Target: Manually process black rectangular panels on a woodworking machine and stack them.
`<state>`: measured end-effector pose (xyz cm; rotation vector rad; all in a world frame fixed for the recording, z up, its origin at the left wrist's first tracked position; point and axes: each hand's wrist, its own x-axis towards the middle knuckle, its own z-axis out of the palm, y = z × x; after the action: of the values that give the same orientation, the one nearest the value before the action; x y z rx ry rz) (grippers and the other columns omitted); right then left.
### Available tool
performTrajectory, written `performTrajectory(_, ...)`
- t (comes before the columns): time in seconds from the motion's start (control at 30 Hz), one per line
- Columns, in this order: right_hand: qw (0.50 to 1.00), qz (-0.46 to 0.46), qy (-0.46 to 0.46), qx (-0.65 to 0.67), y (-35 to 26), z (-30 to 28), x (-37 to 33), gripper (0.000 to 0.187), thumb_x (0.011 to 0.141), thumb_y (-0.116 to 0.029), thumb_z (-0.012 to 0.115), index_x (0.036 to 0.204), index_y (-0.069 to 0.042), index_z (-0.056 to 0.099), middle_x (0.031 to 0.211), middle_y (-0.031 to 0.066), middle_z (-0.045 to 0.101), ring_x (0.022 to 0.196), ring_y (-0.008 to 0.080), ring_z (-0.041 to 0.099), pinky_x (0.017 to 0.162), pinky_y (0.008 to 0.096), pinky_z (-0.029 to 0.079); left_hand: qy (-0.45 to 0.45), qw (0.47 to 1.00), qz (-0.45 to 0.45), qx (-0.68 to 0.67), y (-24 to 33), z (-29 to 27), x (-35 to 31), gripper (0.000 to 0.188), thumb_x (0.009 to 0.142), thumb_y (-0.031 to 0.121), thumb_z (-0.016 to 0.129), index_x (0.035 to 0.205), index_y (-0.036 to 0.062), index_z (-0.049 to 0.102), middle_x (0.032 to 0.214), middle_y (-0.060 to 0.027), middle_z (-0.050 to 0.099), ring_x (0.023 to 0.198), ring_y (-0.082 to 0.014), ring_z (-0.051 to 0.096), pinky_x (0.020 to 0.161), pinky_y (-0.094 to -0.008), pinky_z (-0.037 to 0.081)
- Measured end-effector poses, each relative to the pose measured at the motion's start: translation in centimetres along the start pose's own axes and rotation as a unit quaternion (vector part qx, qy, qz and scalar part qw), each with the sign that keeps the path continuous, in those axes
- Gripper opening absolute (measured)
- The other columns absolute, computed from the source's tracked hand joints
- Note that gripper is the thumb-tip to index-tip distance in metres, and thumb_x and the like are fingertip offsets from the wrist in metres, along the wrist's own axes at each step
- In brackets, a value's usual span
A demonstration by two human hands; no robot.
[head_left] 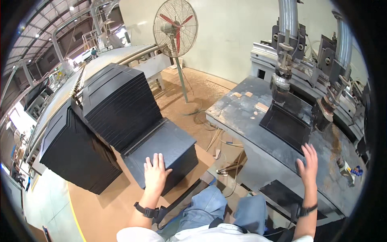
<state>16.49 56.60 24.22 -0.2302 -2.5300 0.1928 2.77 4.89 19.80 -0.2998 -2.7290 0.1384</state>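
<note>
My left hand (156,174) lies flat, fingers stretched, on the top of a low stack of black panels (161,143). A taller stack of black panels (121,107) rises directly behind it. At the right, a single framed black panel (287,126) lies on the grey machine table (250,125), beneath two metal machine heads; the nearer-left machine head (281,82) stands at its far corner. My right hand (308,163) is raised by the panel's near right corner, fingers and thumb apart, with nothing in it. Whether its fingertips touch the panel I cannot tell.
Another black stack (78,149) stands at the far left, beside a long roller conveyor (100,60). A caged fan (175,28) on a pole stands at the back. Hoses and cables (219,139) run along the floor between the stacks and the table. Small wood scraps (262,107) lie on the tabletop.
</note>
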Motion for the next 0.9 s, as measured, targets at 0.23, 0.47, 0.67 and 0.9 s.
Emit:
performTrajectory(0.23, 0.940, 0.191, 0.132, -0.248, 9.4, -18.2, -20.0, 0.054, 0.083, -0.003, 0.059, 0.135, -0.003, 0.045, 0.142, 0.0168, 0.041, 0.135, 0.0320, 0.034, 0.112, 0.0415, 0.023, 0.011, 0.996, -0.017, -0.092, 0.6, 1.2, 2.1, 0.070, 0.077, 0.039, 0.070, 0.130, 0.0000, 0.047, 0.134, -0.0177, 0.048, 0.122, -0.0436, 0.043, 0.102, -0.0512, 0.035)
performTrajectory(0.47, 0.718, 0.532, -0.008, -0.449, 8.3, -28.4, -43.3, 0.073, 0.072, -0.010, 0.074, 0.135, 0.000, 0.040, 0.135, 0.0182, 0.047, 0.122, 0.0364, 0.045, 0.103, 0.0403, 0.037, 0.127, 0.946, 0.148, -0.258, 10.3, -1.5, 6.1, 0.060, 0.073, 0.015, 0.074, 0.126, 0.0023, 0.050, 0.130, -0.0181, 0.048, 0.127, -0.0405, 0.038, 0.106, -0.0505, 0.031)
performTrajectory(0.67, 0.787, 0.426, 0.099, -0.435, 1.4, -23.8, -36.4, 0.061, 0.067, 0.012, 0.055, 0.126, -0.003, 0.051, 0.126, 0.0158, 0.055, 0.117, 0.0333, 0.052, 0.101, 0.0370, 0.040, 0.088, 0.812, 0.435, -0.379, 33.4, -0.7, 13.6, 0.055, 0.079, 0.033, 0.071, 0.125, 0.0090, 0.054, 0.131, -0.0112, 0.048, 0.132, -0.0344, 0.034, 0.107, -0.0569, 0.027)
performTrajectory(0.9, 0.957, 0.160, 0.110, -0.217, -0.9, -17.8, -17.5, 0.049, 0.060, 0.011, 0.053, 0.106, -0.002, 0.063, 0.105, 0.0160, 0.065, 0.103, 0.0334, 0.062, 0.091, 0.0398, 0.048, -0.046, 0.872, 0.387, -0.295, 40.8, 2.5, 15.6, 0.084, 0.082, 0.071, 0.043, 0.140, 0.0100, 0.041, 0.147, -0.0111, 0.035, 0.139, -0.0328, 0.023, 0.112, -0.0593, 0.010)
